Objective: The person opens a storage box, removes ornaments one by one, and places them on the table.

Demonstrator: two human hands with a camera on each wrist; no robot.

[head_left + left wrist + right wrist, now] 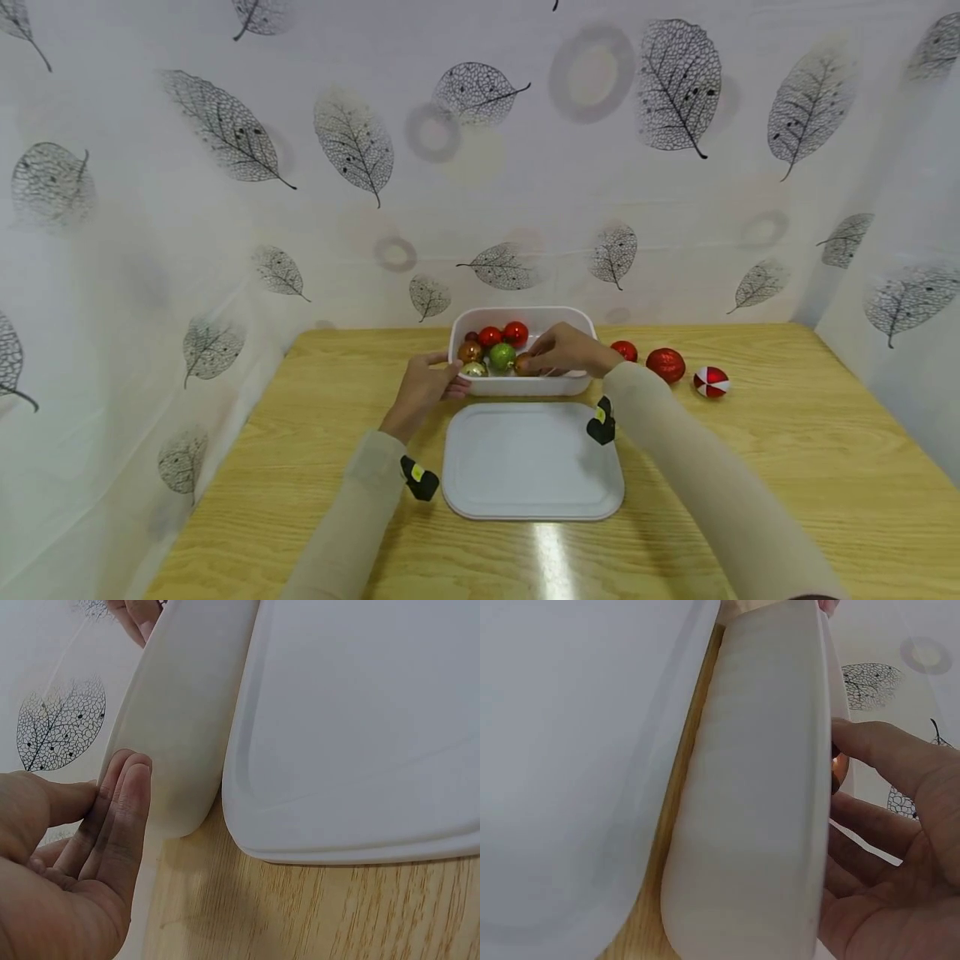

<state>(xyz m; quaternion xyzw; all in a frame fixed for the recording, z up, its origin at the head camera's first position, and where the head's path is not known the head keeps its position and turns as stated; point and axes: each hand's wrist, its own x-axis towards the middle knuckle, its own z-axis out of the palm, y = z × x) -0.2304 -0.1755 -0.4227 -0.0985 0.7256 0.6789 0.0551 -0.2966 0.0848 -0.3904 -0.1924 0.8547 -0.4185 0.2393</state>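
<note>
A white tub [577, 383] stands mid-table with several baubles in it: red ones [502, 335], a green one [502, 357], a gold one [473, 369] and copper ones. My left hand [433, 382] rests on the tub's left end. In the left wrist view its straight fingers [120, 810] lie flat on the tub's outer wall [180, 727]. My right hand [561, 350] reaches over the rim, its fingertips round a copper bauble [522, 364]. In the right wrist view that bauble [839, 769] shows between the fingers [877, 750] and the tub wall [757, 810].
The tub's flat white lid [532, 460] lies on the wooden table just in front of it. Right of the tub lie a red bauble [624, 350], a glittery red one [665, 364] and a red-and-white one [710, 382]. Leaf-print cloth walls stand behind and beside the table.
</note>
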